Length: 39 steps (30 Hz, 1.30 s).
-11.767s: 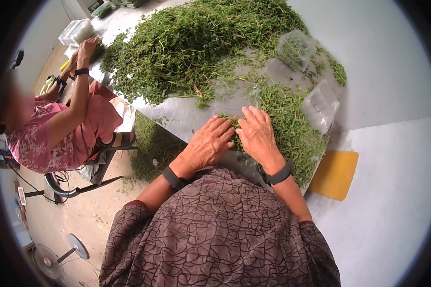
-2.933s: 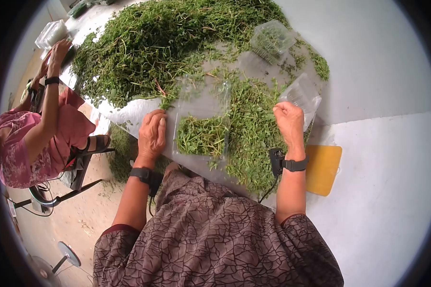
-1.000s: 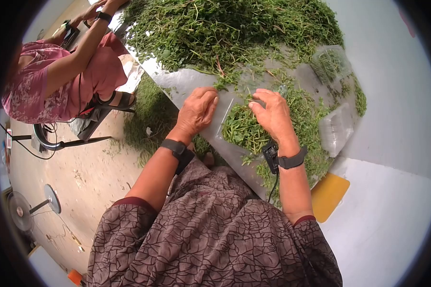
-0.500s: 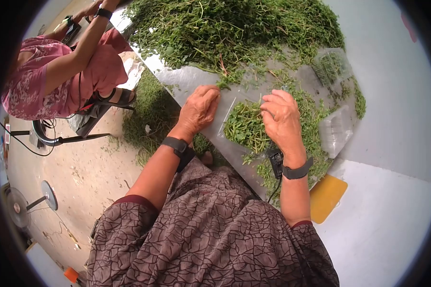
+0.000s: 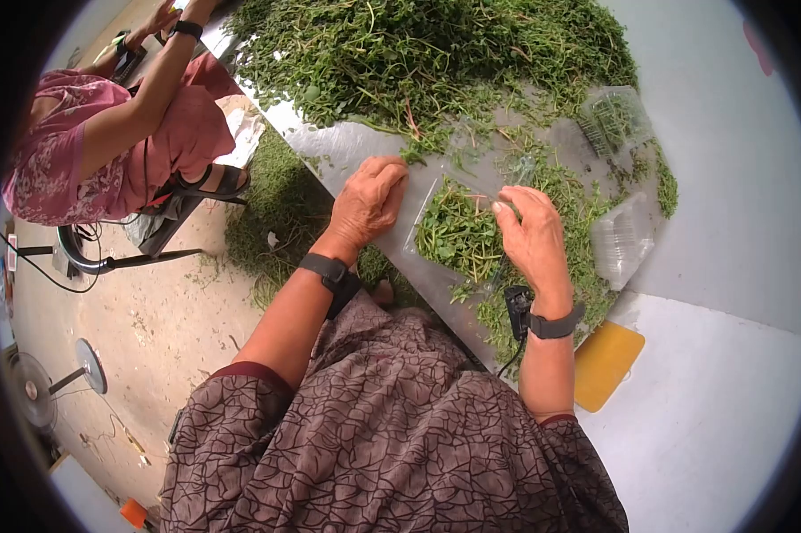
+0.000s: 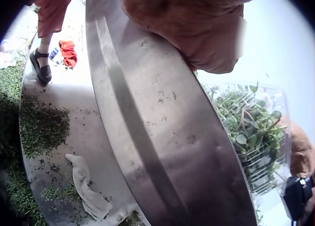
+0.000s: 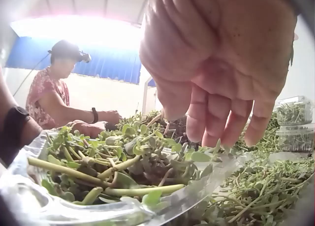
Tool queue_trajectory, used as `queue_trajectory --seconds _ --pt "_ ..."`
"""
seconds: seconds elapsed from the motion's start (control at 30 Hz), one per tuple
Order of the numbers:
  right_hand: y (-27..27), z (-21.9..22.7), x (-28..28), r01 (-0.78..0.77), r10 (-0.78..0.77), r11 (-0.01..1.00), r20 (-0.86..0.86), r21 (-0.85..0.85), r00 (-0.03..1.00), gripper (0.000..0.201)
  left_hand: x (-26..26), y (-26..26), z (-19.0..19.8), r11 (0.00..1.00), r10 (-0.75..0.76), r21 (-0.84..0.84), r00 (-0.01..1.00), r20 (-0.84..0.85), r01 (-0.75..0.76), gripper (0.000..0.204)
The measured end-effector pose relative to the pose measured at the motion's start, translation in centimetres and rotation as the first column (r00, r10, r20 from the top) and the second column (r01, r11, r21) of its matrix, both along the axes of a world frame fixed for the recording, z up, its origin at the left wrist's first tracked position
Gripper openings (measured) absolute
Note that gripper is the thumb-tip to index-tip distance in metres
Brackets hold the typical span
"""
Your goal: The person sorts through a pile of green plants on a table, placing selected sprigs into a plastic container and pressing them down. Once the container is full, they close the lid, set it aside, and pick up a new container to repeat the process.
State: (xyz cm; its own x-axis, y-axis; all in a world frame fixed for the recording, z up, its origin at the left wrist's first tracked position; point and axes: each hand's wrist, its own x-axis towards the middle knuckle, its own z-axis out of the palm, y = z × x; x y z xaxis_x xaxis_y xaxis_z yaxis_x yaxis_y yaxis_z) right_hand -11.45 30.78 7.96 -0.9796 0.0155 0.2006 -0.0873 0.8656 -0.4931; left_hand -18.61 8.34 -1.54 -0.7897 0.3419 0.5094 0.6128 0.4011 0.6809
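A clear plastic box (image 7: 93, 213) filled with leafy green stems (image 5: 458, 226) sits on the metal table between my hands. My right hand (image 5: 534, 235) is above the box's right side, thumb and fingers bent downward. In the right wrist view its fingertips (image 7: 221, 132) hang just over the small rounded leaves, with nothing held between them. My left hand (image 5: 368, 204) rests loosely curled on the bare metal left of the box, its fingertips mostly hidden. The left wrist view shows the box's clear wall (image 6: 285, 100) beyond the table edge.
A large heap of greens (image 5: 436, 53) covers the far table. Loose greens and clear boxes (image 5: 621, 240) lie on the right, near a yellow board (image 5: 608, 366). A second person (image 5: 125, 151) sits at the left; more greens (image 5: 276, 222) lie below the table edge.
My right hand has moved right and slightly back toward me, from over the greens to the box's right side. Seconds ago it was farther right; earlier both hands were together. My left hand stays nearly still.
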Motion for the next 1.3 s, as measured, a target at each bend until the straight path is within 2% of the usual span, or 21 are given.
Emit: queue_trajectory --seconds 0.07,0.2,0.27,0.37,0.47,0.67,0.83,0.9,0.97,1.07,1.3 --pt "-0.6 0.2 -0.3 0.095 -0.087 0.99 0.081 -0.104 0.993 0.026 0.0 -0.1 0.1 1.0 0.0 -0.005 1.0 0.004 0.0 0.011" --pt "-1.4 0.3 -0.9 0.065 -0.057 0.995 0.094 -0.08 0.994 0.027 0.0 0.0 0.0 1.0 -0.003 0.008 1.0 0.011 0.003 0.012" --pt "-1.5 0.2 -0.8 -0.11 0.11 0.993 0.002 0.036 0.994 0.027 0.0 0.0 -0.1 1.0 -0.006 0.013 1.0 0.006 0.006 0.011" --pt "-1.7 0.7 -0.5 -0.175 0.178 0.982 -0.04 0.075 0.983 0.026 0.0 0.0 0.1 1.0 -0.006 0.011 1.0 0.003 0.006 0.012" --pt "-1.7 0.9 -0.2 -0.223 0.232 0.965 -0.055 0.138 0.971 0.025 0.0 0.0 0.2 1.0 -0.007 0.011 1.0 0.016 0.007 0.013" --pt "-1.6 0.4 0.0 -0.217 0.23 0.949 -0.03 0.228 0.973 0.023 0.0 -0.1 0.1 1.0 -0.022 0.01 1.0 0.006 0.022 0.015" --pt "-0.9 2.3 0.5 -0.149 0.168 0.968 -0.082 0.204 0.982 0.021 0.1 0.1 0.2 1.0 -0.015 -0.006 1.0 0.019 0.015 0.016" --pt "0.0 2.9 1.0 -0.035 0.055 0.988 -0.134 0.149 0.989 0.021 -0.1 0.1 0.1 1.0 -0.02 -0.012 1.0 -0.002 0.02 0.015" --pt "1.2 3.3 2.1 0.032 -0.004 0.984 -0.158 0.175 0.987 0.022 -0.1 0.0 0.0 1.0 -0.023 0.002 1.0 0.01 0.023 0.015" --pt "2.8 2.9 4.2 0.164 -0.152 0.98 -0.108 0.112 0.983 0.024 -0.4 0.0 -0.3 0.999 -0.036 -0.009 0.999 0.002 0.036 0.014" --pt "3.4 0.7 9.8 0.28 -0.283 0.956 0.025 0.087 0.959 0.024 -0.9 -0.3 0.4 0.995 -0.099 -0.005 0.992 0.084 0.099 0.01"
